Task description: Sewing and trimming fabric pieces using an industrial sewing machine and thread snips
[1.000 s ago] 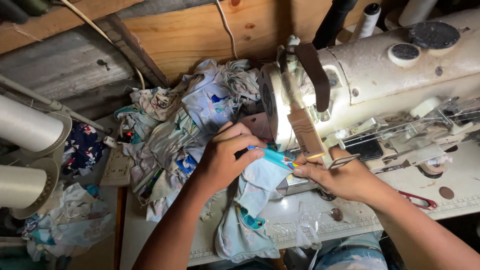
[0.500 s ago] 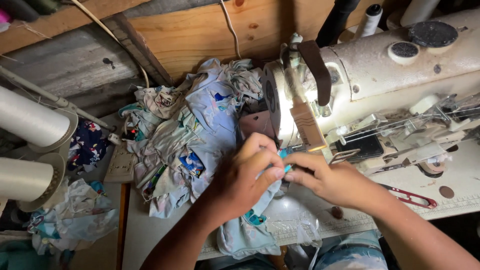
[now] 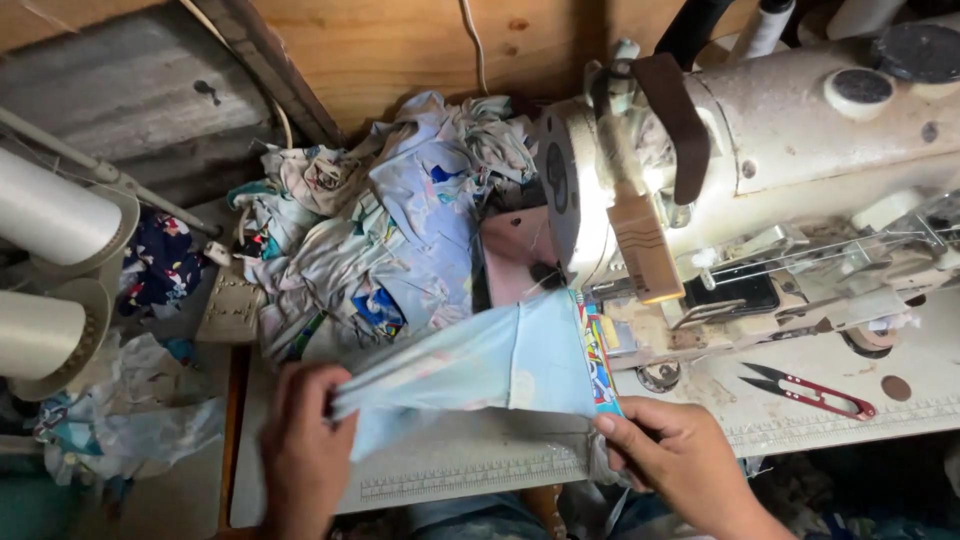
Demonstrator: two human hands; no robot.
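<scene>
**Both hands stretch a pale blue fabric piece in front of the sewing machine**

The left hand (image 3: 305, 440) curls its fingers over the left end of the pale blue fabric piece (image 3: 480, 365), thumb underneath, pinching the cloth tight; the back of the hand faces the camera and the wrist runs down out of the lower edge. The right hand (image 3: 675, 455) pinches the right end, thumb on top near the multicoloured printed band (image 3: 598, 360) along that edge, the other fingers folded beneath the cloth. Its forearm leaves toward the lower right corner.

Between the two grips the fabric is pulled taut and lifted just above the worn white table (image 3: 480, 470), whose front edge carries a printed ruler scale. The cloth's right edge sits just beside the base of the cream sewing machine (image 3: 760, 130), below its head.

Behind the fabric lies a heap of crumpled printed cloth pieces (image 3: 390, 220). Red-handled thread snips (image 3: 805, 390) lie on the table to the right, well apart from the hands. Two large white thread cones (image 3: 50, 210) stand at the far left.
</scene>
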